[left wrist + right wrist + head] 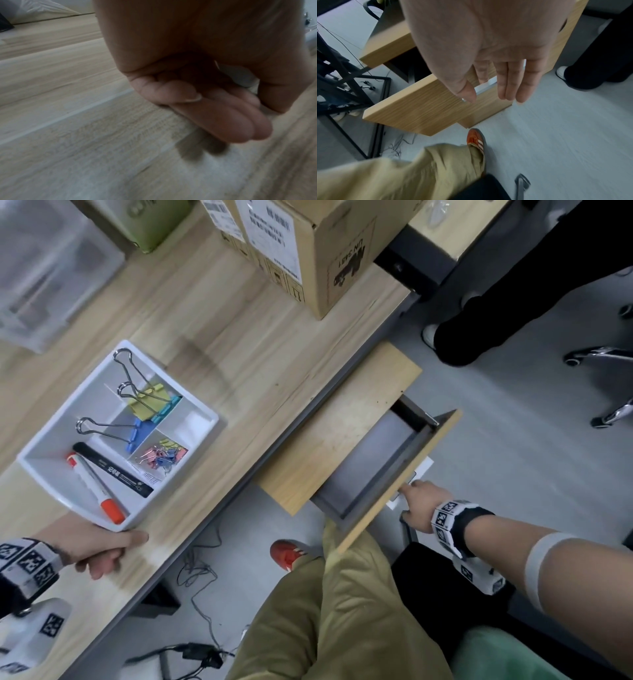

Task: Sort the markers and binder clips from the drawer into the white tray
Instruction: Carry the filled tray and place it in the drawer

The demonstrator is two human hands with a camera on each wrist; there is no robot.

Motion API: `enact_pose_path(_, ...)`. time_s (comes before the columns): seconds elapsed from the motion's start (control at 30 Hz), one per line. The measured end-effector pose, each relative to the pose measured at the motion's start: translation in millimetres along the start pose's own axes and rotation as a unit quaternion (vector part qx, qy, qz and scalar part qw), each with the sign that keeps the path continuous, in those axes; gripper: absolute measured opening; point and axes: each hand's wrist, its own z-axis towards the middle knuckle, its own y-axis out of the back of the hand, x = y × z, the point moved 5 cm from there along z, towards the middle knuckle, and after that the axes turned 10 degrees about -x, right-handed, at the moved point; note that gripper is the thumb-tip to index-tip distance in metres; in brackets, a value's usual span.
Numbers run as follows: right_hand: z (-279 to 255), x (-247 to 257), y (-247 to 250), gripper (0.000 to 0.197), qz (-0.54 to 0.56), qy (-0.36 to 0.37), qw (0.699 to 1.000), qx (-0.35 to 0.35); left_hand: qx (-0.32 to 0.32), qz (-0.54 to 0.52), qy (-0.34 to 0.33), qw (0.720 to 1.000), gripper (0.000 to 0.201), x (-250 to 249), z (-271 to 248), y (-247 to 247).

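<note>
- The markers (94,484) and binder clips (147,402) sit sorted in the white tray (202,410); your left hand (92,546), fingers loosely curled, braces it.
- Your right hand (423,503), fingers straight, touches the open drawer (370,460) front; its visible floor looks bare.

**Tabletop** (239,337): light wood-grain laminate, running diagonally from the lower left to the upper right of the head view. A labelled cardboard box (318,258) stands at the top centre. A translucent plastic container (51,268), blurred, occupies the upper left.

**Floor** (513,446): pale grey, matt. Chrome chair legs with casters (599,351) show at the right edge. A black power adapter with cables (202,651) lies at the lower centre.

**Frame:** a black metal frame (344,71), possibly a table support, fills the left of the right wrist view.

**Lighting:** even and diffuse.
</note>
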Motion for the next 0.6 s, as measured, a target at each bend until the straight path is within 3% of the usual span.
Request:
enact_pose_path(0.4, -57, -58, -37, 0.052, -0.136, -0.016, 0.985, 0.107, -0.013, 0.006, -0.007, 1.000, 0.048, -6, -3, 1)
enact_pose_path(0.6, -83, -56, -41, 0.064, -0.123, -0.034, 0.976, 0.178, 0.011, -0.019, -0.043, 0.999, 0.034, -5, -12, 3)
